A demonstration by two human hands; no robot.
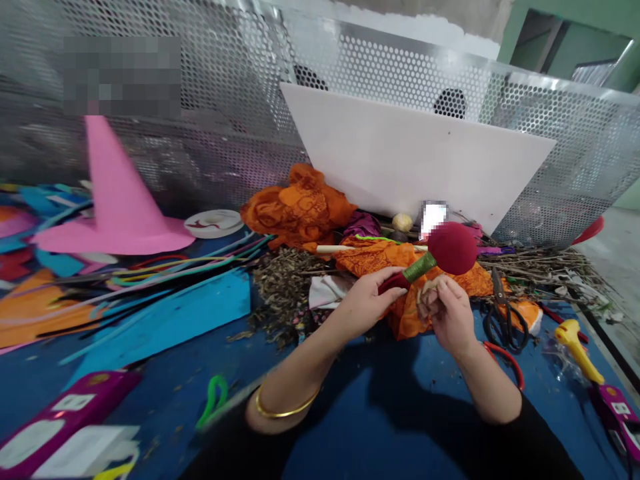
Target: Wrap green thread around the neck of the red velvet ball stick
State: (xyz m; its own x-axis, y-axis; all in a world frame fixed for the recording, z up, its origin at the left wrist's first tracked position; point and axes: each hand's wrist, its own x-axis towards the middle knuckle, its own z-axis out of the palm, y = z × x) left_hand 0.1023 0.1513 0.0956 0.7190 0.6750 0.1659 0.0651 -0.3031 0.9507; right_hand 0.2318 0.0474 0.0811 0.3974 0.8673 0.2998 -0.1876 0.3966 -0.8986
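A red cloth-covered ball [453, 248] tops a short neck bound with green thread or wire [420, 268]. Dark red cloth below that binding lies in the grip of my left hand [367, 300]. Just right of the neck, my right hand [453, 313] is closed, fingertips pinched near a small brownish piece [429, 298] that blur keeps me from naming. Behind both hands spreads crumpled orange cloth [370, 257], with a pale stick [333, 249] across it.
Scissors [500, 310], red-handled pliers [510, 363] and a yellow glue gun [580, 350] lie to the right. A pink cone hat [120, 193], a white ribbon roll [213, 223] and blue foam sheet [175, 320] are left. A white board [415, 153] leans behind.
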